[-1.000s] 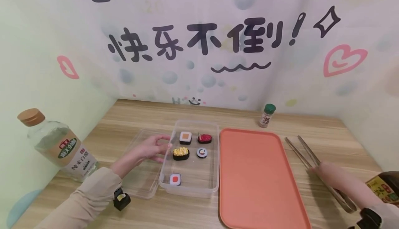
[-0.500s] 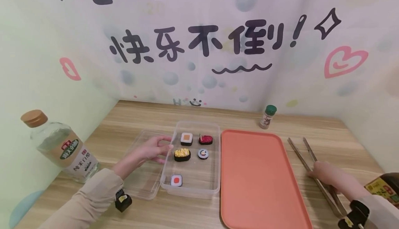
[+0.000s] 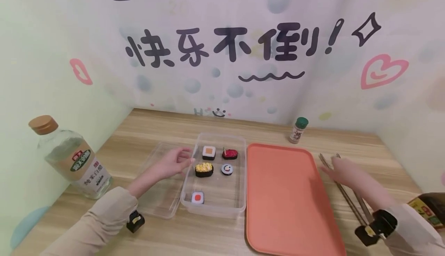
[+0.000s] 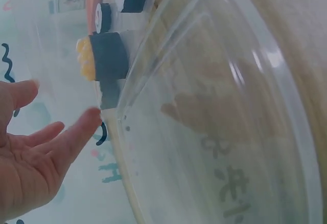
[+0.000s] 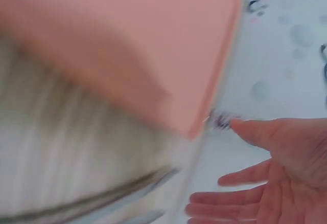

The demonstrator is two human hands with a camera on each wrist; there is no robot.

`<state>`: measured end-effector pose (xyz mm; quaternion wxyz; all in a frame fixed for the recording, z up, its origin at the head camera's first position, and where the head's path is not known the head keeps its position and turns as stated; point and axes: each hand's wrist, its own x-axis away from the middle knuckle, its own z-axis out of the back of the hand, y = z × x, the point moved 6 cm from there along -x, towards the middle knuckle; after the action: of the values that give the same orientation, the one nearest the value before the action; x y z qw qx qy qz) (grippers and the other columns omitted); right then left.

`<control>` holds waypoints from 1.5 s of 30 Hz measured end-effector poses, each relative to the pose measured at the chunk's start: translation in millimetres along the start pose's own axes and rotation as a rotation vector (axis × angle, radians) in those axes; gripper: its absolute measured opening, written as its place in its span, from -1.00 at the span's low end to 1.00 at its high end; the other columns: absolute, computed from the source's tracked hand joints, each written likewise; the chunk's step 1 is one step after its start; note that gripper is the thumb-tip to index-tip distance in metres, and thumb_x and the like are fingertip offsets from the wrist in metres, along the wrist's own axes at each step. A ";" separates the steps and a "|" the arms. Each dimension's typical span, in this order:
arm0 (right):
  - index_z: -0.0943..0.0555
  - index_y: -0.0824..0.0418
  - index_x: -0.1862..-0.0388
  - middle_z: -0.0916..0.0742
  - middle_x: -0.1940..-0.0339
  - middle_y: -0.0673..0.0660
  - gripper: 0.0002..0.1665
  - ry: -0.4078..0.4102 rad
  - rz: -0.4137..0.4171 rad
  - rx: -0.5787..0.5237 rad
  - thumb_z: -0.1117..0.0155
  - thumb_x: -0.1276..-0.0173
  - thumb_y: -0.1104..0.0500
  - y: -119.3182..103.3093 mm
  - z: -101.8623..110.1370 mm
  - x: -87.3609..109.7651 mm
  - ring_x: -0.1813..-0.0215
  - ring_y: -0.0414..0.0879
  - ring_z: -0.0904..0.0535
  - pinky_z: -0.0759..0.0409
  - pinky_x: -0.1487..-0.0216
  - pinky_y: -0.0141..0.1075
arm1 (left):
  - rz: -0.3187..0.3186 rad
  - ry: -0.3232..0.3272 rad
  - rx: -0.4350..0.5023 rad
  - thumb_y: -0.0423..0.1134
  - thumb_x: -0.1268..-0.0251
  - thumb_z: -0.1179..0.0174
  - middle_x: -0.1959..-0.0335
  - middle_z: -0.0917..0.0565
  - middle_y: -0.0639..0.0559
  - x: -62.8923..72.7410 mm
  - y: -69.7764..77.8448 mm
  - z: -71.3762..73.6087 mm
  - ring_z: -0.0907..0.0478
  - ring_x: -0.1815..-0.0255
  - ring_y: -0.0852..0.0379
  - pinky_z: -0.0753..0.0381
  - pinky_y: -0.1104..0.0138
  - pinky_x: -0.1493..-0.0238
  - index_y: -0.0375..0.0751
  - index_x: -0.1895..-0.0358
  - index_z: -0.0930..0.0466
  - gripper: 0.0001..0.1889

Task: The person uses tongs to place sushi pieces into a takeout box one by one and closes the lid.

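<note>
My right hand (image 3: 351, 173) hovers over the metal tongs (image 3: 349, 201), which lie on the table right of the orange tray (image 3: 285, 198). Its fingers are straight and spread in the right wrist view, with nothing in them. At the left rim of a clear plastic food container (image 3: 222, 210), my left hand (image 3: 172, 164) has loosely extended fingers and an empty palm. Inside the container are several sushi pieces, among them a corn-topped one (image 3: 204, 169), a red-topped one (image 3: 230, 154) and a roll with a red centre (image 3: 197, 197). A clear lid (image 3: 156, 200) lies partly beneath my left forearm.
A large bottle of white vinegar (image 3: 78, 163) with a brown cap stands at the left. Behind the tray is a small green-capped shaker (image 3: 298, 131). A dark bottle with a yellow label (image 3: 427, 211) sits at the right edge. A printed cloth (image 3: 222, 82) hangs behind the table.
My right hand has let go of the tongs and moved up and left towards the tray, its fingers spreading. The left hand has risen slightly at the container's rim.
</note>
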<state>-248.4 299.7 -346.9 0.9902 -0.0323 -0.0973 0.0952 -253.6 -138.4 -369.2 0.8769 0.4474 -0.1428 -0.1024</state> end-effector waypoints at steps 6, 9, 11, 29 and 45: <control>-0.14 0.58 -0.25 -0.40 -0.09 0.66 -0.23 0.108 0.003 -0.071 0.05 -0.41 -0.06 -50.9 18.2 -14.4 -0.11 0.48 -0.35 -0.46 0.02 0.25 | -0.140 0.176 -0.329 -0.06 -0.33 -0.02 -0.20 -0.41 -0.36 8.9 0.9 10.7 -0.39 -0.18 -0.28 -0.43 -0.06 -0.20 -0.40 -0.26 -0.22 -0.42; -0.14 0.47 -0.31 -0.38 -0.15 0.62 -0.29 0.173 0.060 -0.097 0.06 -0.42 -0.03 -77.1 24.5 -20.0 -0.15 0.46 -0.34 -0.45 -0.02 0.26 | -0.210 0.256 -0.468 -0.06 -0.30 -0.05 -0.17 -0.42 -0.37 13.1 -4.6 16.8 -0.39 -0.17 -0.28 -0.41 -0.09 -0.21 -0.40 -0.25 -0.24 -0.42; -0.14 0.43 -0.33 -0.37 -0.20 0.58 -0.31 0.198 0.103 -0.113 0.07 -0.43 -0.02 -95.6 27.8 -24.4 -0.20 0.44 -0.30 -0.41 -0.09 0.27 | -0.224 0.287 -0.529 -0.09 -0.27 -0.08 -0.17 -0.41 -0.38 13.6 -12.5 21.3 -0.36 -0.18 -0.28 -0.39 -0.11 -0.22 -0.39 -0.24 -0.25 -0.42; -0.32 0.15 -0.30 -0.43 -0.32 0.16 -0.46 0.089 0.501 -0.209 0.07 -0.43 -0.03 -314.1 26.0 -74.2 -0.32 0.03 -0.35 -0.35 -0.36 -0.10 | 0.142 0.215 -0.537 -0.31 -0.26 -0.02 -0.07 -0.36 -0.58 26.0 -74.1 63.5 -0.36 -0.07 -0.41 -0.44 -0.16 -0.11 -0.62 -0.14 -0.25 -0.52; -0.13 0.36 -0.37 -0.05 -0.47 0.31 -0.29 -0.543 -0.086 -1.266 -0.05 -0.35 0.07 -404.3 -45.7 -76.4 -0.47 0.29 0.10 0.04 -0.43 0.23 | 0.288 0.151 -0.527 -0.46 -0.10 -0.03 0.61 -0.48 -0.10 41.1 -86.6 83.6 -0.40 0.63 0.12 -0.48 0.42 0.63 -0.52 0.30 -0.46 -0.86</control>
<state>-239.2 -113.4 -372.6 0.7240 -0.5756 -0.3799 -0.0145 -248.1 -264.3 -386.4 0.9764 0.1860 -0.1075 0.0229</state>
